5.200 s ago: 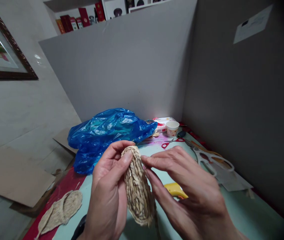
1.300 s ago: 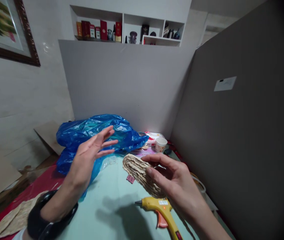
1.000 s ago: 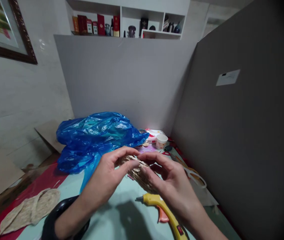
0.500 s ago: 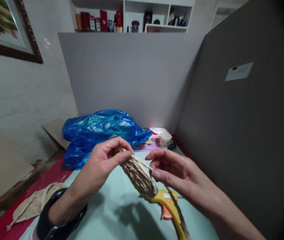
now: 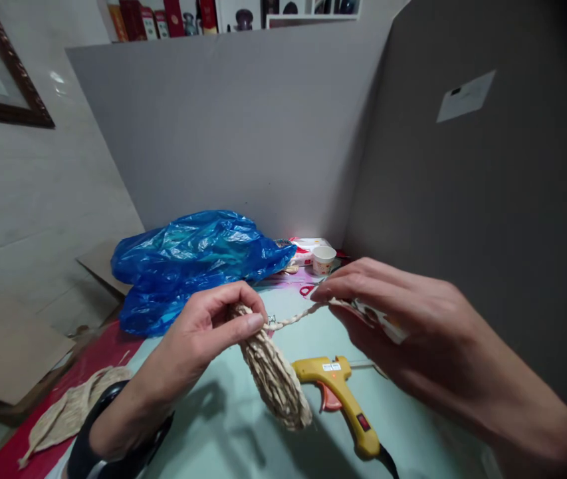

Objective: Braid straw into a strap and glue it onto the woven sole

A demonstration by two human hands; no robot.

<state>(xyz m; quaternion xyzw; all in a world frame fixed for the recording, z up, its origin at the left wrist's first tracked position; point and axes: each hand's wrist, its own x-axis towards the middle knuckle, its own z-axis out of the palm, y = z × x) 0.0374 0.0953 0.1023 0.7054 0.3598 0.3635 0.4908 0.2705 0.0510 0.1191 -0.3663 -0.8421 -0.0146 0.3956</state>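
Observation:
My left hand (image 5: pixel 213 326) pinches the upper end of an oval sole-shaped coil of braided straw cord (image 5: pixel 276 379), which hangs tilted over the table. From the coil a loose length of braided cord (image 5: pixel 296 318) runs to the right. Its far part is between the thumb and fingers of my right hand (image 5: pixel 403 319), held closed and raised above the table. Below and between my hands lies a yellow hot glue gun (image 5: pixel 340 386) with an orange trigger, its nozzle hidden behind the coil.
A crumpled blue plastic bag (image 5: pixel 198 259) lies at the back left. Behind my hands stand a paper cup (image 5: pixel 323 260) and red-handled scissors (image 5: pixel 307 291). A second flat woven straw piece (image 5: pixel 68 412) rests at the left on red cloth. Grey panels (image 5: pixel 243 126) wall the back and right.
My left hand, briefly spread open, has taken the coil's upper end. My right hand has left the coil's body and drawn the cord out to the right.

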